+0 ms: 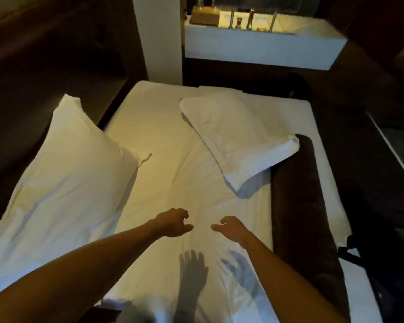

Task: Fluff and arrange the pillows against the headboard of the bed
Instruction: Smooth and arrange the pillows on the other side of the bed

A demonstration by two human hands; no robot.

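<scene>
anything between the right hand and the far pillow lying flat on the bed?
Nothing solid. In the head view, only bare, wrinkled white sheet runs from the right hand to the far pillow, with the pillow's shadow on it. The dark runner lies off to the right.

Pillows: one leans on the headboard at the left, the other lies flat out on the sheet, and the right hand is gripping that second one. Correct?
Not quite. The head view shows the right hand empty above the sheet, well short of the second pillow. The first pillow does lean on the headboard.

Dim room — lit white ledge (264,46)
</scene>
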